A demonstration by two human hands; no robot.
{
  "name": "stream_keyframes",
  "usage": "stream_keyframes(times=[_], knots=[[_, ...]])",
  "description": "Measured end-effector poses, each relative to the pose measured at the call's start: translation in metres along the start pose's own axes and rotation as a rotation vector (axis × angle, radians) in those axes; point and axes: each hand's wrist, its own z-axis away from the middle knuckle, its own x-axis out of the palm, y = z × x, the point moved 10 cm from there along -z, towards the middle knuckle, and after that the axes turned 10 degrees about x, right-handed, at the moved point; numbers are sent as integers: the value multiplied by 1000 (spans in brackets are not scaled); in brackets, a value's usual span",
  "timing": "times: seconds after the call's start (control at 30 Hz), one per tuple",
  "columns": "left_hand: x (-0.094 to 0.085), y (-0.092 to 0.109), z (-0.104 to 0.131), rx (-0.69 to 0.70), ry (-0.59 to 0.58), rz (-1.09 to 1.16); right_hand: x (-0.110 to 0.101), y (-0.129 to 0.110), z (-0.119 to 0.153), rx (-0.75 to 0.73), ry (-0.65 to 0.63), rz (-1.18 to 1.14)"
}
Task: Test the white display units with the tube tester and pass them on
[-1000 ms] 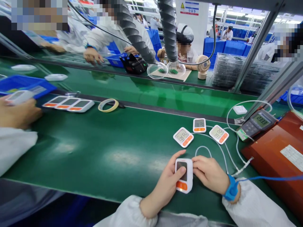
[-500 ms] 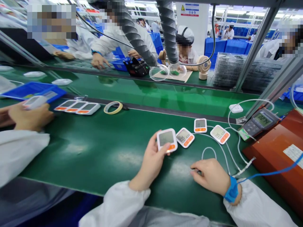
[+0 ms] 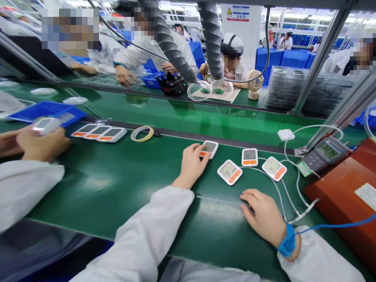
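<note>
Up near the back edge of the worktop, my left hand (image 3: 193, 162) has its thumb and fingers around the left side of a small white digital monitor (image 3: 210, 148) with an orange strip. Its screen looks blank. Three more such monitors lie to the right: a tilted one (image 3: 229, 172) reading 394, an upright one (image 3: 249, 157), and another (image 3: 274, 169) reading 393. Thin clear tubes (image 3: 276, 187) run among them. My right hand (image 3: 263, 213), with a blue wrist strap, hovers low over the mat, fingers apart, holding nothing I can see.
A grey handheld meter (image 3: 327, 150) leans by a brown-orange box (image 3: 346, 192) at right. A tape roll (image 3: 142, 134) and three monitors in a row (image 3: 99, 133) lie left. A co-worker's hands (image 3: 44, 141) hold another monitor beside a blue tray (image 3: 73, 114).
My left hand has carried the monitor away from me to the back of the worktop. My right hand's fingers have spread from a pinch, and the hand has risen slightly.
</note>
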Motion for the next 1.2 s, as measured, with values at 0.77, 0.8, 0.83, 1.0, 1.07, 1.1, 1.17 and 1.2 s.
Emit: stream_keyframes(times=[0.77,0.8,0.83,1.0,1.07,1.1,1.17,1.2], knots=[[75,154,95,87,-587,1162,-33,26,-7,120,209,-224],[86,151,103,-74,-699,1312,-37,26,-5,128,239,-224],[95,152,112,-211,-814,1444,-39,26,-4,135,256,-219],[101,150,118,-506,-934,1609,-33,20,-3,101,231,-118],[99,143,110,-536,-838,1572,-28,20,-6,79,198,-67],[98,141,107,-539,-801,1551,-25,22,-7,74,180,-47],[96,138,103,-526,-756,1496,-19,26,-9,82,153,-15],[95,135,101,-519,-727,1462,-16,29,-9,93,145,2]])
